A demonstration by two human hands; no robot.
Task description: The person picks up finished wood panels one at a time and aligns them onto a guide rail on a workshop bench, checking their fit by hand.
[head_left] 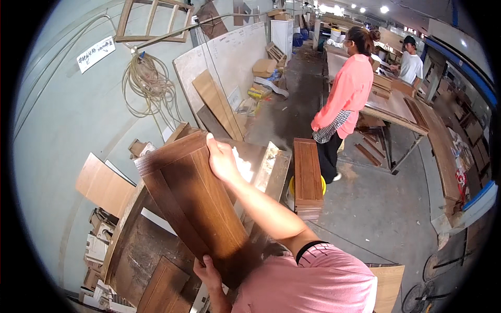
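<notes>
A dark brown framed wooden panel (195, 193), like a cabinet door, is held up at a slant in front of me. My right hand (222, 159) grips its far right corner, fingers mostly hidden round the edge. Lower down, my left hand (209, 272) holds the near part of the same panel, with the thumb against its face. Under it is a worn machine table (130, 248), on which a similar brown panel (163, 286) lies near the lower edge.
Right of the table, a stack of brown panels (309, 172) rests on a yellow-rimmed bucket (324, 186). Beyond it stands a person in a coral top (349, 86), beside a workbench (394, 112). Another person (412, 65) is farther back. A coiled hose (150, 86) hangs on the left wall.
</notes>
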